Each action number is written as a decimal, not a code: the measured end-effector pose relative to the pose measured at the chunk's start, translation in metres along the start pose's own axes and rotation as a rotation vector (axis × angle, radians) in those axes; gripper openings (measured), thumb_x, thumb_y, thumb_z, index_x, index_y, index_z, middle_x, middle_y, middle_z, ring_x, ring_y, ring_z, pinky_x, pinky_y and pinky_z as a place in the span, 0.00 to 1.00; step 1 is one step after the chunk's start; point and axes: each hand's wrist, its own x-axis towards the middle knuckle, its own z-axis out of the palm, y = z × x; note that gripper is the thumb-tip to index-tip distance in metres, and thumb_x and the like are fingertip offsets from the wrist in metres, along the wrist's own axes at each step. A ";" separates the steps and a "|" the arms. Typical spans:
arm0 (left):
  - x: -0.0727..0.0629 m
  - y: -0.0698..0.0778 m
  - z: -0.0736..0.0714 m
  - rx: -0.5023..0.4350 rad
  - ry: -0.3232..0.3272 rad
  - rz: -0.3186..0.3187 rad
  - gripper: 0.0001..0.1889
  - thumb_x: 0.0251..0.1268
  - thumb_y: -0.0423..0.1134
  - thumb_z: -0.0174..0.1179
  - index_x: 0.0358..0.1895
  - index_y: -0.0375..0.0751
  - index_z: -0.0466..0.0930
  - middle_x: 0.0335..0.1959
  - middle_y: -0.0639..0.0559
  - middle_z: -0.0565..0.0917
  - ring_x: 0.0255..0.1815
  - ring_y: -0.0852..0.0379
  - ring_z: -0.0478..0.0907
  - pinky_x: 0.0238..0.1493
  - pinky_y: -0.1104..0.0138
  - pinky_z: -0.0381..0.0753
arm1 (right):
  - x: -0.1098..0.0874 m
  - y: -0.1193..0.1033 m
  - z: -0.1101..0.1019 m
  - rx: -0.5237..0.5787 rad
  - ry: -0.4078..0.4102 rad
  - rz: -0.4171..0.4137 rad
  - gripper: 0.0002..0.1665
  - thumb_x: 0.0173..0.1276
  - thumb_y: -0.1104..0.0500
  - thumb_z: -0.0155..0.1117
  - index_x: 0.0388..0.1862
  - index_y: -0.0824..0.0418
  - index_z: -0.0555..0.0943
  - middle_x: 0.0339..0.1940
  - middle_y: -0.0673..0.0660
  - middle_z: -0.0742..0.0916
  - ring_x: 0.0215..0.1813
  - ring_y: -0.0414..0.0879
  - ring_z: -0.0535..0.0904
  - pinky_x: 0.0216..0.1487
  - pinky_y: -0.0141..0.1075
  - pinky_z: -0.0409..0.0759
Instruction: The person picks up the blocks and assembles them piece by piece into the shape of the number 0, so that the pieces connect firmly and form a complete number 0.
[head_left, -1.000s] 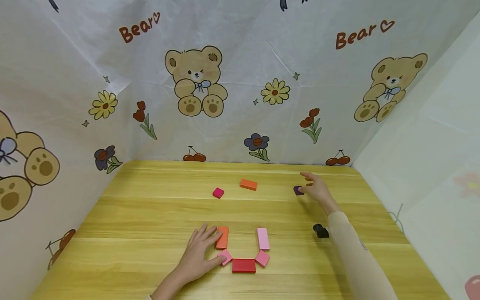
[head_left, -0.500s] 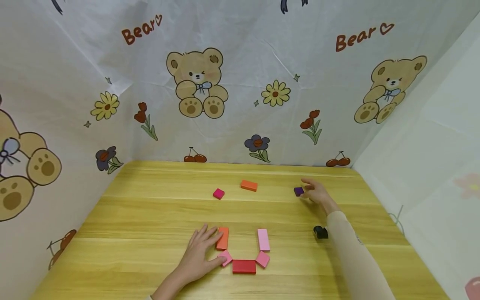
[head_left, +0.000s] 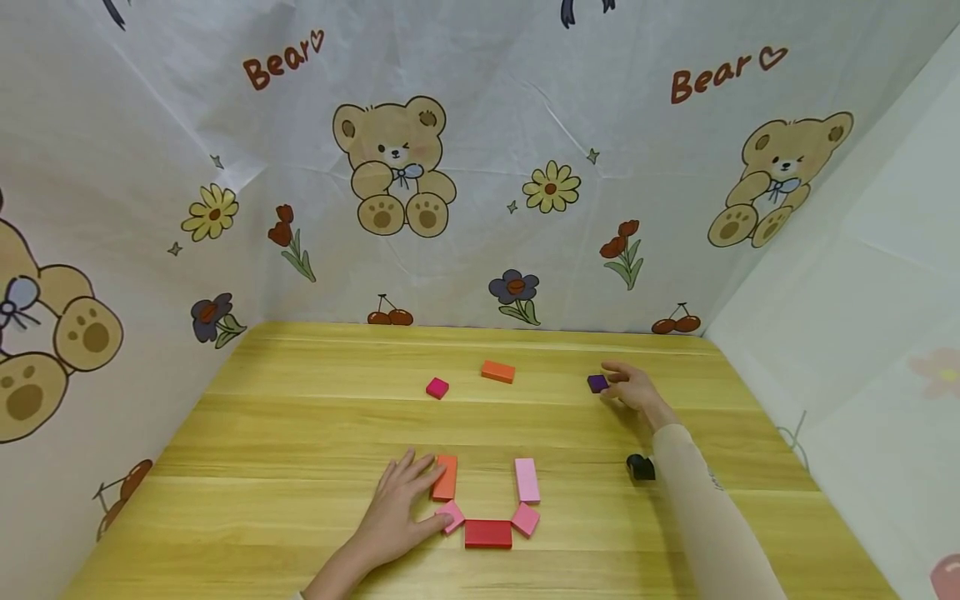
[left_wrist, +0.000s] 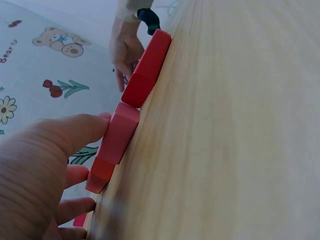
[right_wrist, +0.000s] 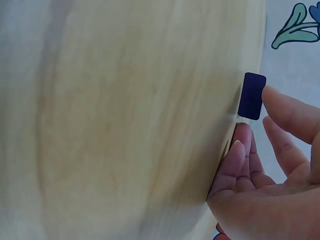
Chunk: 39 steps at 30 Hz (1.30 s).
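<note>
My left hand (head_left: 397, 510) lies spread beside a row of blocks at the front of the table. Its thumb is at a pink square block (head_left: 451, 517), and its fingertips are at an orange block (head_left: 446, 478). A red block (head_left: 488, 534), another pink square block (head_left: 526, 520) and a light pink block (head_left: 527, 481) complete a U shape with them. At the back right, my right hand (head_left: 633, 390) reaches to a small dark purple block (head_left: 597, 383). In the right wrist view, one fingertip meets the purple block (right_wrist: 252, 96) while other fingers bend beside it.
Farther back on the wooden table (head_left: 322, 417) lie a magenta block (head_left: 437, 388) and an orange block (head_left: 498, 372). A black curved block (head_left: 641, 467) stands close to my right sleeve (head_left: 705, 500). Bear-printed cloth (head_left: 465, 275) hangs behind the table.
My right hand has come down slightly and its fingertips have shifted off the purple block's top, showing more of it. The left hand and the U of blocks stay put.
</note>
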 end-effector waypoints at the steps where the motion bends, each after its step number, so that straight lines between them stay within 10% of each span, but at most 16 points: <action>1: 0.000 0.000 0.000 0.001 0.001 0.001 0.36 0.55 0.57 0.68 0.66 0.43 0.75 0.70 0.42 0.71 0.76 0.33 0.52 0.73 0.35 0.45 | 0.000 0.000 0.001 -0.005 0.005 0.000 0.38 0.67 0.69 0.58 0.75 0.66 0.59 0.71 0.75 0.65 0.71 0.68 0.62 0.70 0.57 0.65; 25: 0.001 -0.001 -0.001 -0.011 0.005 0.010 0.37 0.55 0.59 0.68 0.66 0.45 0.75 0.70 0.43 0.71 0.77 0.33 0.52 0.73 0.36 0.45 | -0.004 -0.004 0.009 -0.085 0.080 -0.011 0.30 0.68 0.70 0.57 0.69 0.70 0.67 0.65 0.75 0.72 0.57 0.61 0.71 0.41 0.34 0.70; 39: 0.000 -0.002 0.001 -0.003 0.011 0.011 0.36 0.54 0.57 0.68 0.66 0.45 0.75 0.70 0.44 0.71 0.77 0.34 0.53 0.73 0.36 0.45 | -0.005 -0.002 0.011 -0.097 0.105 -0.004 0.28 0.67 0.69 0.60 0.66 0.71 0.71 0.64 0.74 0.75 0.63 0.65 0.72 0.59 0.49 0.74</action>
